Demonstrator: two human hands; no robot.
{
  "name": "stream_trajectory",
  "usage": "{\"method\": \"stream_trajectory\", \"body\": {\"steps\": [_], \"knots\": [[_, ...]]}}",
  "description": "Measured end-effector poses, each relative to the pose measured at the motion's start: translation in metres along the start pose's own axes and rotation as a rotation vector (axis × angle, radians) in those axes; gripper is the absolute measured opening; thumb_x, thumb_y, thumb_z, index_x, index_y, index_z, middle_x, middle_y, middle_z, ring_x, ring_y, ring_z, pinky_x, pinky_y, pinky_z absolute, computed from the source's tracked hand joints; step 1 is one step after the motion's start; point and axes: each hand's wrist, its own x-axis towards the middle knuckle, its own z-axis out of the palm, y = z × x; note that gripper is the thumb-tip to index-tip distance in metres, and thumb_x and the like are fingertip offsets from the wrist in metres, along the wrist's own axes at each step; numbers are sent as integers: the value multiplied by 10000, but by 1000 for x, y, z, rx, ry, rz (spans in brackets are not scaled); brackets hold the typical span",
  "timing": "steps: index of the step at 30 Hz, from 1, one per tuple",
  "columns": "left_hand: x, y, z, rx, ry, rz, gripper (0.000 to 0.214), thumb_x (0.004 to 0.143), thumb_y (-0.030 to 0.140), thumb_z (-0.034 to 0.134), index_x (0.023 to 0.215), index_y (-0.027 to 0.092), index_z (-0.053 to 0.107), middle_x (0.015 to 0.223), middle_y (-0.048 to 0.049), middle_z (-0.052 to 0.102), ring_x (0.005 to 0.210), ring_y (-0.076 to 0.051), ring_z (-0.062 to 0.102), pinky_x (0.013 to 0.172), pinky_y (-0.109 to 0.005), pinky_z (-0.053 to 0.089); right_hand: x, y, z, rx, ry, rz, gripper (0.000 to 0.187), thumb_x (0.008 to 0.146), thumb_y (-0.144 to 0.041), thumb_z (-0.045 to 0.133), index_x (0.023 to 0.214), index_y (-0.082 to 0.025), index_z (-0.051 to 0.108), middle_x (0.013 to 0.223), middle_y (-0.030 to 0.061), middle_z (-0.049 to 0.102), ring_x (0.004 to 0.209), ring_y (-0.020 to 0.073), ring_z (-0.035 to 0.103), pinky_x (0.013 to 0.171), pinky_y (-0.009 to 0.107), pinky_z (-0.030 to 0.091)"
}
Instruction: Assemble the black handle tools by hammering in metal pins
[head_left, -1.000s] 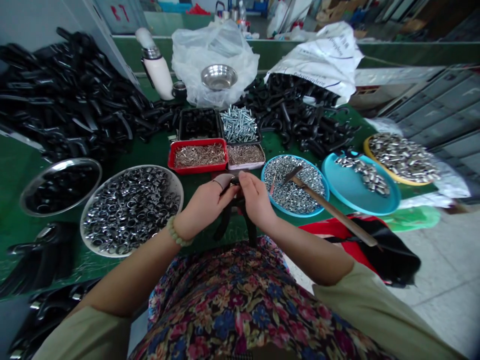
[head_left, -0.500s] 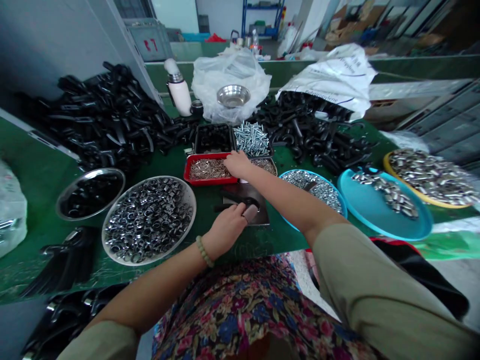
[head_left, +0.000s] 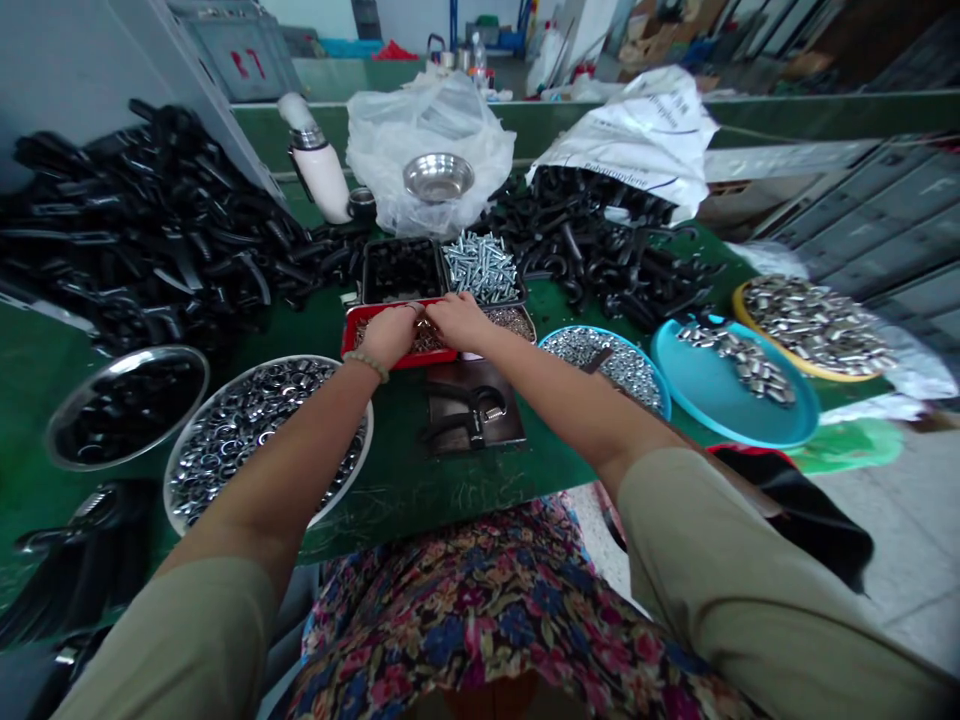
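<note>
Both of my hands reach forward over a red tray (head_left: 352, 342) of small brownish metal pins. My left hand (head_left: 390, 335), a bead bracelet on its wrist, hangs over the tray's middle with its fingers curled down. My right hand (head_left: 459, 320) is beside it at the tray's right end, fingertips pinched together among the pins. What either hand grips is hidden. Nearer to me, a black plier-like part with a spring (head_left: 469, 415) lies untouched on a dark metal plate (head_left: 510, 432).
A large dish of metal rings (head_left: 262, 430) and a steel bowl of black parts (head_left: 124, 400) sit at the left. Trays of screws (head_left: 480, 265), a blue plate of nuts (head_left: 600, 355), teal (head_left: 731, 385) and yellow plates (head_left: 814, 325) lie right. Black handles (head_left: 135, 230) are piled behind.
My left hand left the black part on the plate and moved forward to the red tray beside my right hand. A second ago both hands held the part close to me.
</note>
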Motion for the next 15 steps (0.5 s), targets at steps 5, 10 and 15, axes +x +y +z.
{"method": "stream_trajectory", "body": {"steps": [5, 10, 15], "knots": [[-3, 1, 0, -34, -8, 8, 326, 880, 157, 404, 1135, 132, 604, 980, -168, 695, 944, -291, 653, 837, -381, 480, 3, -2, 1, 12, -49, -16, 276, 924, -163, 404, 1056, -107, 641, 1150, 168, 638, 1106, 294, 491, 880, 424, 322], [-2, 0, 2, -221, 105, -1, 343, 855, 144, 429, 1147, 126, 608, 1107, -158, 656, 1017, -257, 612, 912, -365, 458, 1, -3, -2, 42, -6, -10, 264, 938, -159, 391, 1089, -108, 601, 1117, 169, 654, 1092, 292, 514, 913, 438, 329], [0, -5, -2, -528, 252, -154, 345, 774, 117, 503, 1109, 107, 583, 1063, -103, 645, 959, -192, 592, 904, -304, 470, -11, 0, -15, 351, 116, 54, 231, 906, -113, 427, 1107, -112, 542, 1078, 139, 658, 1029, 249, 567, 898, 399, 405]]}}
